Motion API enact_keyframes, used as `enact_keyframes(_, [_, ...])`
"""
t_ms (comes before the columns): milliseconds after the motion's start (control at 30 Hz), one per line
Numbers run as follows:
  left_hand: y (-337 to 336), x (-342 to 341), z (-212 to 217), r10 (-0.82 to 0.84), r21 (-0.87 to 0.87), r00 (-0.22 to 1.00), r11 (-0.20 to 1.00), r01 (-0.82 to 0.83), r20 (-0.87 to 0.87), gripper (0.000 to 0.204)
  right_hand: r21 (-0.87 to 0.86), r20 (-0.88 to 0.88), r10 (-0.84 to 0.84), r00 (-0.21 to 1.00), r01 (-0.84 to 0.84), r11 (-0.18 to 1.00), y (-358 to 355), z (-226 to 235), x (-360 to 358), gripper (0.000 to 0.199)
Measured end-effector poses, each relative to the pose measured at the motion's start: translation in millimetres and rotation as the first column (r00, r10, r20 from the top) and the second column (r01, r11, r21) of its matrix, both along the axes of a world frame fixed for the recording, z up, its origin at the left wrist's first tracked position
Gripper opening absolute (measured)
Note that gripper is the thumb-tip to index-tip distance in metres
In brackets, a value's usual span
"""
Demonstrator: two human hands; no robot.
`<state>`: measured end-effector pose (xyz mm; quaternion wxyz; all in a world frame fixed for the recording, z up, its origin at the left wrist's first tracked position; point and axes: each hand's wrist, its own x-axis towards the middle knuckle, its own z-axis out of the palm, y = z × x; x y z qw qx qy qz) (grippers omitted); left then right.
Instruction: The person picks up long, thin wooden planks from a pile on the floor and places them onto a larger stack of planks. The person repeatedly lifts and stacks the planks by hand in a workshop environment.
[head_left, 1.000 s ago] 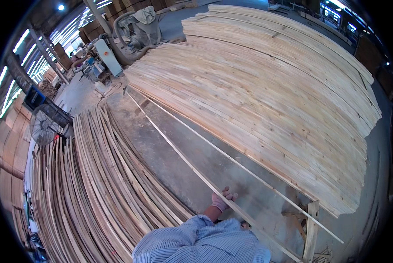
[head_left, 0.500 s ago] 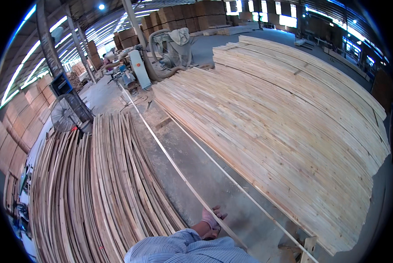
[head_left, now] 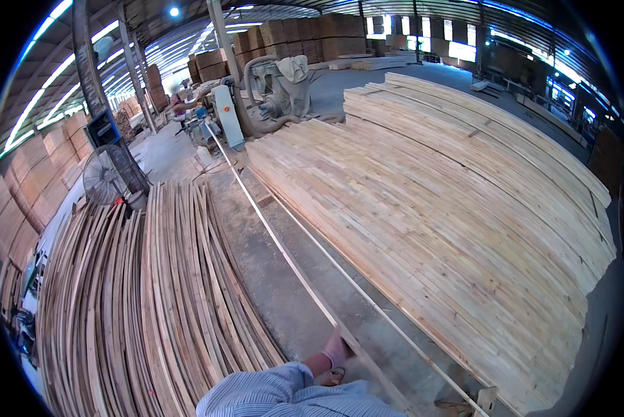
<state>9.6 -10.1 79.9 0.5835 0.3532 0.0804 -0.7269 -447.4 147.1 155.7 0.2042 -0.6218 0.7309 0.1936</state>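
My right hand (head_left: 335, 349), in a pink glove with a blue striped sleeve behind it, is closed around the near end of a long thin wooden strip (head_left: 270, 236). The strip runs away from me over the concrete floor toward a machine at the back. A second thin strip (head_left: 395, 326) lies alongside it on the right, next to the edge of the big board stack. My left hand does not show. A sandalled foot (head_left: 331, 377) shows just below the hand.
A wide heap of curved thin strips (head_left: 152, 299) fills the left. A large low stack of pale boards (head_left: 451, 208) covers the right. A floor fan (head_left: 107, 177), a saw machine with a dust duct (head_left: 277, 90) and a distant person (head_left: 180, 104) stand at the back.
My view has lifted and swung, so the back of the hall shows more. The hand keeps its hold on the strip, whose far end now points nearer the machine.
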Motion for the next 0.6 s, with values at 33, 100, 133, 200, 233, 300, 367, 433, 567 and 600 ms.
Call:
enact_keyframes(33, [17,-28,4,-0.113,-0.148,0.977,0.979,0.141,0.181,0.06,-0.07,0.054,-0.016,0.998,0.02,0.997,-8,-12,17,0.028])
enact_keyframes(100, [43,-57,-12,-0.307,-0.237,0.938,0.911,0.339,0.162,0.057,-0.135,0.166,0.004,0.986,0.019,0.991,-24,3,55,0.031])
enact_keyframes(133, [52,-59,-30,-0.408,-0.22,0.911,0.895,0.388,-0.055,0.055,-0.131,0.225,0.027,0.974,0.003,0.991,-39,36,87,0.034])
enact_keyframes(200, [55,-61,-33,-0.357,-0.103,0.896,0.934,0.342,-0.264,0.051,-0.195,0.307,0.061,0.95,0.0,0.981,-40,56,100,0.039])
enact_keyframes(233, [49,-67,-14,-0.225,0.006,0.944,0.972,0.233,-0.24,0.049,-0.265,0.329,0.079,0.941,0.012,0.964,-36,57,93,0.042])
enact_keyframes(300, [35,-63,5,-0.091,0.212,0.991,0.971,0.109,-0.095,0.043,-0.386,0.357,0.12,0.926,0.029,0.922,-28,60,76,0.047])
enact_keyframes(367, [28,-48,7,-0.072,0.186,0.993,0.981,0.053,0.098,0.042,-0.521,0.391,0.211,0.896,0.027,0.853,-26,57,54,0.053])
enact_keyframes(433, [25,-37,13,-0.044,0.161,0.98,0.987,0.013,0.194,0.041,-0.32,0.402,-0.01,0.916,0.151,0.935,-5,59,6,0.057])
enact_keyframes(567, [4,-16,39,0.077,0.129,0.976,0.986,-0.104,0.203,0.04,-0.073,0.341,-0.312,0.886,0.357,0.931,37,98,-88,0.059])
enact_keyframes(600, [-1,-10,41,0.125,0.129,0.971,0.98,-0.153,0.203,0.04,-0.032,0.343,-0.365,0.866,0.399,0.916,44,108,-104,0.062])
